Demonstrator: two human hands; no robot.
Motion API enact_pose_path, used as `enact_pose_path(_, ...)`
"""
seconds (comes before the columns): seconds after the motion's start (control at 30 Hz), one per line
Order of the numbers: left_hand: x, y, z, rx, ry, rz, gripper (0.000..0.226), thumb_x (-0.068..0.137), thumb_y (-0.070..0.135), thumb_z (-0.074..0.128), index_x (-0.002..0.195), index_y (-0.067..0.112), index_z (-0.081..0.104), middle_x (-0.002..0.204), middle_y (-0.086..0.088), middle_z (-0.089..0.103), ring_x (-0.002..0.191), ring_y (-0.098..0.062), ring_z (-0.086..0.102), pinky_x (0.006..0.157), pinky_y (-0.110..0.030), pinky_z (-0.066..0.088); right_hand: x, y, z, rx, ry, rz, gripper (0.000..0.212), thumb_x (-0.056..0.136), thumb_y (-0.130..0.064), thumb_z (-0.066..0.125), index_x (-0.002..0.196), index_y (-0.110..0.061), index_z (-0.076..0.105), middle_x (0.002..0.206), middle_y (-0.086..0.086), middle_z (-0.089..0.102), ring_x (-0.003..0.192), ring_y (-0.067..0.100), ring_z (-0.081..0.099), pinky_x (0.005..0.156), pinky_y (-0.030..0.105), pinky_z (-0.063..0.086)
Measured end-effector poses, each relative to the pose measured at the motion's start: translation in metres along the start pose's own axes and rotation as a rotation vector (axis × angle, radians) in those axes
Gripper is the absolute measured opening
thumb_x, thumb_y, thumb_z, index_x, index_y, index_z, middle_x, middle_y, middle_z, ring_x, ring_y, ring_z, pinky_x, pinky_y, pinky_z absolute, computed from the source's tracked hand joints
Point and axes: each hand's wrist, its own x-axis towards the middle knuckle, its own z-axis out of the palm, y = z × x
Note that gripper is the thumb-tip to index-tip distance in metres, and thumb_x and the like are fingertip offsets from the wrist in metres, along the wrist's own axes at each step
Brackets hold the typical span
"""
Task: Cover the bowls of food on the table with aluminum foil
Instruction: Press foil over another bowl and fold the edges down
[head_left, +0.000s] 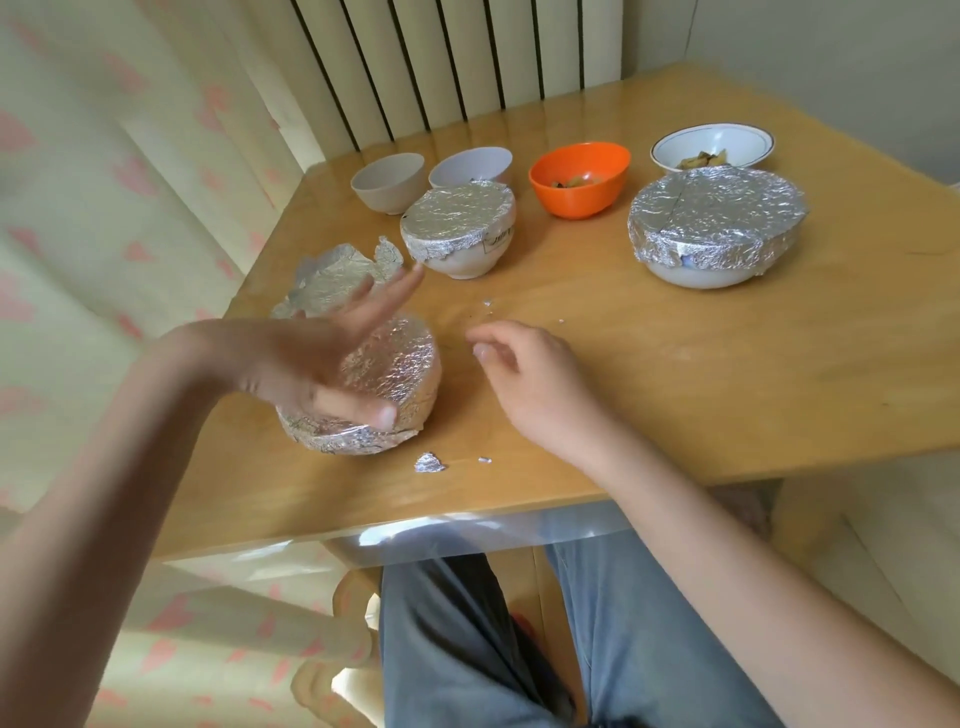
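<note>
Three foil-covered bowls on the wooden table (701, 374): nearest foil-wrapped bowl (389, 379) by the front-left edge, small covered white bowl (460, 234) behind it, large covered bowl (717, 228) to the right. Left hand (306, 358) blurred above the nearest bowl, fingers spread straight, gripping nothing. Right hand (524, 374) resting on the table just beside that bowl, fingers loosely curled, holding nothing. Still uncovered along the far edge: two small grey bowls (389, 182), orange bowl (579, 179) and rimmed white bowl (714, 148), both with food. Loose foil sheet (332, 275) at the left edge; foil scraps (429, 462) near the front.
</note>
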Motion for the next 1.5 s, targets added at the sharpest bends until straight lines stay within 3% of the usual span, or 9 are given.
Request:
enact_pose_path(0.1, -0.003, -0.024, 0.019, -0.217, 0.584, 0.019, 0.085, 0.080, 0.084, 0.035, 0.151, 0.039, 0.024, 0.158, 0.016, 0.019, 0.145, 0.004, 0.013, 0.116, -0.018, 0.011, 0.012, -0.018, 0.000, 0.311, 0.054, 0.153, 0.038, 0.102, -0.022, 0.040, 0.115, 0.009, 0.057, 0.118, 0.023, 0.061, 0.111, 0.033, 0.055, 0.092, 0.036, 0.039)
enact_pose_path(0.17, 0.001, -0.033, 0.045, -0.502, 1.015, -0.070, 0.044, 0.100, 0.059, 0.030, 0.121, 0.035, 0.061, 0.126, 0.000, 0.060, 0.120, -0.004, 0.053, 0.105, -0.014, 0.034, 0.032, -0.030, 0.000, 0.381, 0.054, 0.202, 0.044, 0.102, -0.030, 0.037, 0.116, 0.008, 0.056, 0.120, 0.022, 0.060, 0.112, 0.032, 0.055, 0.094, 0.039, 0.042)
enact_pose_path(0.27, 0.009, -0.033, 0.077, -1.083, 1.233, -0.266, 0.048, 0.106, 0.041, 0.026, 0.111, 0.017, 0.067, 0.117, -0.011, 0.068, 0.107, -0.012, 0.065, 0.099, -0.026, 0.047, 0.053, -0.046, 0.018, 0.404, -0.072, 0.178, 0.049, 0.102, -0.039, 0.032, 0.122, -0.002, 0.057, 0.124, 0.012, 0.061, 0.116, 0.024, 0.054, 0.097, 0.037, 0.040)
enact_pose_path(0.43, 0.017, -0.007, 0.089, -1.703, 1.099, -0.351, 0.058, 0.100, 0.055, 0.030, 0.111, 0.011, 0.066, 0.099, -0.008, 0.075, 0.094, -0.024, 0.071, 0.087, -0.038, 0.054, 0.064, -0.049, 0.044, 0.467, -0.200, 0.205, 0.057, 0.097, -0.057, 0.032, 0.127, -0.017, 0.058, 0.128, 0.001, 0.058, 0.105, 0.012, 0.053, 0.083, 0.028, 0.033)
enact_pose_path(0.53, 0.020, -0.002, 0.088, -1.887, 1.133, -0.354, 0.050, 0.096, 0.055, 0.042, 0.102, 0.011, 0.066, 0.092, -0.010, 0.076, 0.088, -0.027, 0.072, 0.086, -0.041, 0.054, 0.067, -0.045, 0.043, 0.554, -0.284, 0.276, 0.066, 0.094, -0.063, 0.033, 0.141, -0.018, 0.045, 0.150, -0.003, 0.037, 0.135, 0.017, 0.034, 0.097, 0.029, 0.026)
enact_pose_path(1.0, 0.022, 0.002, 0.089, -1.909, 1.142, -0.322, 0.049, 0.099, 0.052, 0.038, 0.096, 0.011, 0.064, 0.079, -0.007, 0.076, 0.076, -0.023, 0.073, 0.084, -0.038, 0.054, 0.064, -0.044, 0.050, 0.684, -0.184, 0.292, 0.068, 0.092, -0.068, 0.026, 0.148, -0.029, 0.031, 0.147, 0.000, 0.042, 0.128, 0.018, 0.045, 0.112, 0.042, 0.030)
enact_pose_path(1.2, 0.015, -0.008, 0.089, -1.897, 1.051, -0.334, 0.067, 0.092, 0.066, 0.037, 0.111, 0.008, 0.065, 0.105, -0.015, 0.073, 0.105, -0.035, 0.068, 0.096, -0.048, 0.050, 0.065, -0.043, 0.054, 0.737, -0.165, 0.292, 0.096, 0.067, -0.085, 0.028, 0.143, -0.028, 0.042, 0.130, 0.002, 0.059, 0.126, 0.019, 0.049, 0.112, 0.048, 0.028)
enact_pose_path(1.4, 0.013, -0.017, 0.082, -1.763, 0.955, -0.302, 0.080, 0.090, 0.074, 0.025, 0.110, 0.010, 0.067, 0.106, -0.015, 0.073, 0.099, -0.032, 0.070, 0.095, -0.048, 0.050, 0.054, -0.041, 0.061, 0.781, -0.018, 0.504, 0.104, 0.056, -0.089, 0.024, 0.124, -0.019, 0.059, 0.121, 0.004, 0.063, 0.108, 0.023, 0.059, 0.097, 0.042, 0.043)
enact_pose_path(1.5, 0.015, -0.021, 0.079, -1.744, 0.914, -0.291, 0.081, 0.088, 0.076, 0.029, 0.113, 0.008, 0.063, 0.108, -0.017, 0.072, 0.102, -0.034, 0.069, 0.098, -0.051, 0.047, 0.048, -0.043, 0.060, 0.769, -0.044, 0.520, 0.087, 0.077, -0.082, 0.024, 0.130, -0.020, 0.053, 0.126, -0.005, 0.057, 0.109, 0.018, 0.054, 0.092, 0.036, 0.041)
